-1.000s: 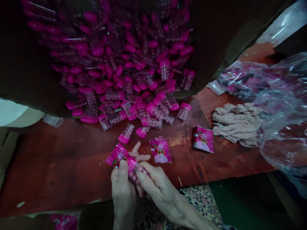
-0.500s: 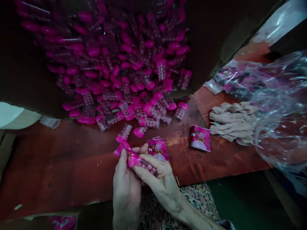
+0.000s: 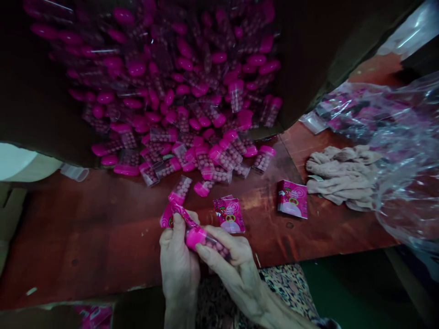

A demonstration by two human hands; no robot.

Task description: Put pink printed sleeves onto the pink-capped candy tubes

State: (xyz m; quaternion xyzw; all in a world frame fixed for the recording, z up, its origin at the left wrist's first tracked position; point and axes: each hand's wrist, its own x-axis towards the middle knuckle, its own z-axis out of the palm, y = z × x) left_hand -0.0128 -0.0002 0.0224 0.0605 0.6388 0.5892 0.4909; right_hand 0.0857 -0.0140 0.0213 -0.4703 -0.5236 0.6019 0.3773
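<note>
Noted from beside the worker, 12 o'clock dead ahead: red table (image 3: pixel 103 246); above its near edge, at 6 o'clock, a capped jar (image 3: pixel 207 243). I judge it wants steady support, the pink wrapper (image 3: pixel 167 216) pinched lightly to spare creases. Right hand (image 3: pixel 238 262): thumb and fingers clamped round jar. Left hand (image 3: pixel 180 259): thumb clamping wrapper, jar's 10 o'clock; far fingers hidden.

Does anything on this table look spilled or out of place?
Perhaps one thing: a small clear container lies at the left, seemingly without beads or pink cap, unlike the filled jars nearby. Those jars spread loosely from the dark box, but none looks burst.
</note>
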